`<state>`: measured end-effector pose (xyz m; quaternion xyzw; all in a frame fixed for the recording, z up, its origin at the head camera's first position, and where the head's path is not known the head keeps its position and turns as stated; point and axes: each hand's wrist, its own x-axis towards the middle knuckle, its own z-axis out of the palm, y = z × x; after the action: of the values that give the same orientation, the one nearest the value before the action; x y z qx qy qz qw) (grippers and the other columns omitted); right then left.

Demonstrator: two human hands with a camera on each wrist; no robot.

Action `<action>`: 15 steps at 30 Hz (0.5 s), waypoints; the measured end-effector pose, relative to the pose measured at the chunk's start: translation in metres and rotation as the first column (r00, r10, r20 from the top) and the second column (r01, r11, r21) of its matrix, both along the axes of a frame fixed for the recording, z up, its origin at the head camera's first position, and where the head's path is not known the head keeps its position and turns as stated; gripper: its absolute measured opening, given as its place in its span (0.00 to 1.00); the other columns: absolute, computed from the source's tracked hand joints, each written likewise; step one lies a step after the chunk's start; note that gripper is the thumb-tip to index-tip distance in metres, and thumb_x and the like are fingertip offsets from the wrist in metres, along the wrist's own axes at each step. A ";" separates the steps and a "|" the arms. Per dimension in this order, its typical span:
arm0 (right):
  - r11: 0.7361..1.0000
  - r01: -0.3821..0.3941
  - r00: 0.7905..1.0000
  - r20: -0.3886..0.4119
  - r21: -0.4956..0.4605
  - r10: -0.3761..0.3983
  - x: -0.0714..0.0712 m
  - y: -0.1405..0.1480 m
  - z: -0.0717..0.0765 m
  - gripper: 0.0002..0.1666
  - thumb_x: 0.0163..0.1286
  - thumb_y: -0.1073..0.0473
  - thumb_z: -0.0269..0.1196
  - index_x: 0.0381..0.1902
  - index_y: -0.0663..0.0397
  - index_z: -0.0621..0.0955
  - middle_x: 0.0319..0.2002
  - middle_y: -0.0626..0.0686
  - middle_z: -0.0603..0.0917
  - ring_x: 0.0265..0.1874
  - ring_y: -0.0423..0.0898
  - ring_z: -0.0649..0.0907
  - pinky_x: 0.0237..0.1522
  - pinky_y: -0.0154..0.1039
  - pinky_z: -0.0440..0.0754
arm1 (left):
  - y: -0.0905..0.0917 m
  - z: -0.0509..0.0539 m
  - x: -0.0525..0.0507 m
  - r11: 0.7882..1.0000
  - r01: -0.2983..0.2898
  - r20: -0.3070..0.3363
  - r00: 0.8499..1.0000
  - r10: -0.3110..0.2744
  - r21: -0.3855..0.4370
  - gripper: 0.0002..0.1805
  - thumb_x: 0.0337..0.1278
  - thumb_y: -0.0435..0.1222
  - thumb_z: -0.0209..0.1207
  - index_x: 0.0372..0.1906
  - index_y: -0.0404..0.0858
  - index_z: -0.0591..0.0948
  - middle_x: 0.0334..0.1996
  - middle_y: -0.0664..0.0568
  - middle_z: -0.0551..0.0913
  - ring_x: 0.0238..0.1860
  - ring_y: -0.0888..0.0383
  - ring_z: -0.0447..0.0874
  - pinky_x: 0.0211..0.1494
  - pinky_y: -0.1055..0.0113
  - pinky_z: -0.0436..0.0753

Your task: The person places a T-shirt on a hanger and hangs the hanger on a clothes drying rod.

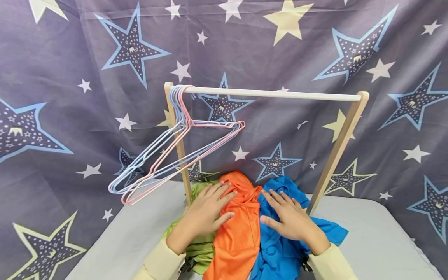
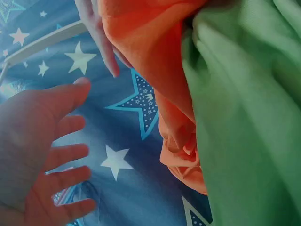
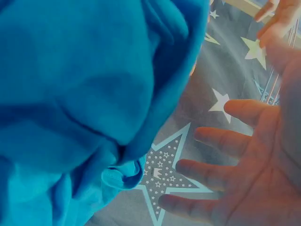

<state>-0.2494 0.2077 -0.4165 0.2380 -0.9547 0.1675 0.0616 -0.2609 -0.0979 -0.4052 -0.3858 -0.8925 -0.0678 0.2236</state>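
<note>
Several hangers [image 1: 170, 147] hang because hooks [image 1: 180, 97] straddle the rail [image 1: 269, 93], while left hand [image 1: 207, 212] and right hand [image 1: 292, 219] hover empty, fingers outspread, over clothes [image 1: 239, 225].

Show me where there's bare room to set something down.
Bare: the grey surface right of the blue garment, and left of the green garment. Crowded: the middle, where the orange garment lies between them, and the left end of the white rail, bunched with hangers.

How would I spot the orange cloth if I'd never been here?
In the head view, find the wooden rack with a white bar. Look below the bar: the orange cloth lies in the middle, between crumpled green cloth and crumpled blue cloth. It alone is orange.
</note>
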 end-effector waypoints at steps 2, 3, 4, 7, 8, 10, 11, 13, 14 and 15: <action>1.000 -0.002 1.000 -0.006 -0.005 0.002 -0.004 0.003 0.003 0.45 0.75 0.36 0.58 0.82 0.41 0.57 0.78 0.60 0.62 0.75 0.71 0.61 0.65 0.80 0.57 | 0.002 0.003 0.000 1.000 0.011 -0.075 0.997 -0.009 0.019 0.29 0.73 0.52 0.56 0.72 0.44 0.74 0.72 0.43 0.72 0.75 0.43 0.65 0.73 0.40 0.65; 1.000 -0.002 1.000 -0.016 0.001 0.002 -0.007 0.004 0.004 0.45 0.76 0.37 0.58 0.82 0.42 0.57 0.78 0.61 0.63 0.74 0.71 0.62 0.64 0.80 0.58 | 0.002 0.005 0.001 0.999 0.014 -0.110 0.994 -0.010 0.031 0.28 0.73 0.52 0.56 0.71 0.44 0.75 0.70 0.42 0.73 0.73 0.43 0.66 0.72 0.41 0.67; 1.000 -0.004 1.000 -0.030 0.007 0.004 -0.009 0.005 0.006 0.45 0.76 0.38 0.59 0.82 0.43 0.57 0.77 0.62 0.63 0.73 0.72 0.63 0.64 0.80 0.60 | 0.003 0.006 0.001 0.999 0.013 -0.143 0.990 -0.007 0.045 0.27 0.73 0.51 0.56 0.70 0.44 0.76 0.69 0.43 0.74 0.72 0.43 0.68 0.70 0.42 0.69; 0.999 0.002 0.997 -0.073 0.033 0.000 -0.019 0.009 0.011 0.44 0.76 0.39 0.60 0.81 0.46 0.59 0.75 0.64 0.67 0.71 0.73 0.66 0.62 0.78 0.64 | 0.003 0.011 0.003 0.995 0.010 -0.228 0.974 0.014 0.103 0.26 0.70 0.49 0.59 0.66 0.43 0.78 0.65 0.44 0.77 0.66 0.44 0.72 0.66 0.44 0.73; 0.999 0.009 0.996 -0.087 0.041 -0.006 -0.022 0.010 0.012 0.44 0.75 0.40 0.61 0.81 0.48 0.61 0.74 0.65 0.68 0.71 0.73 0.67 0.62 0.78 0.65 | 0.002 0.012 0.004 0.992 0.011 -0.254 0.967 0.021 0.125 0.25 0.68 0.48 0.61 0.65 0.42 0.79 0.64 0.44 0.78 0.64 0.44 0.74 0.65 0.45 0.74; 0.998 0.024 0.994 -0.111 0.061 -0.017 -0.029 0.012 0.014 0.42 0.75 0.43 0.62 0.79 0.51 0.63 0.72 0.66 0.71 0.68 0.73 0.70 0.60 0.77 0.68 | 0.001 0.015 0.006 0.986 0.018 -0.304 0.952 0.033 0.164 0.25 0.65 0.45 0.64 0.64 0.41 0.80 0.61 0.44 0.80 0.61 0.44 0.76 0.62 0.46 0.76; 0.997 0.033 0.993 -0.119 0.073 -0.024 -0.032 0.013 0.014 0.41 0.75 0.45 0.63 0.78 0.53 0.65 0.70 0.67 0.72 0.67 0.73 0.71 0.59 0.76 0.70 | 0.000 0.016 0.007 0.983 0.023 -0.330 0.943 0.039 0.181 0.25 0.63 0.44 0.65 0.63 0.40 0.81 0.60 0.44 0.80 0.60 0.44 0.77 0.61 0.47 0.76; 0.993 0.052 0.990 -0.136 0.102 -0.038 -0.040 0.014 0.014 0.38 0.75 0.49 0.64 0.76 0.57 0.68 0.68 0.67 0.74 0.64 0.73 0.74 0.57 0.74 0.74 | -0.003 0.019 0.008 0.976 0.039 -0.374 0.926 0.045 0.215 0.23 0.62 0.43 0.64 0.61 0.39 0.82 0.57 0.44 0.81 0.57 0.43 0.78 0.58 0.47 0.77; 0.992 0.061 0.989 -0.140 0.113 -0.045 -0.043 0.015 0.014 0.37 0.74 0.51 0.65 0.75 0.58 0.69 0.66 0.68 0.75 0.63 0.72 0.75 0.56 0.73 0.75 | -0.004 0.021 0.008 0.971 0.050 -0.399 0.916 0.048 0.234 0.23 0.62 0.42 0.64 0.60 0.38 0.82 0.56 0.43 0.82 0.55 0.43 0.79 0.57 0.47 0.78; 0.990 0.068 0.988 -0.145 0.126 -0.050 -0.046 0.016 0.013 0.36 0.74 0.53 0.65 0.74 0.60 0.70 0.65 0.68 0.76 0.61 0.72 0.77 0.55 0.72 0.76 | -0.005 0.023 0.008 0.966 0.060 -0.417 0.907 0.053 0.253 0.22 0.63 0.42 0.63 0.59 0.37 0.82 0.54 0.43 0.82 0.54 0.42 0.79 0.55 0.47 0.78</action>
<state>-0.2954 0.2236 -0.4033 0.2244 -0.9635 0.0856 0.1186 -0.2525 -0.1034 -0.3823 -0.3601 -0.8061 -0.0999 0.4589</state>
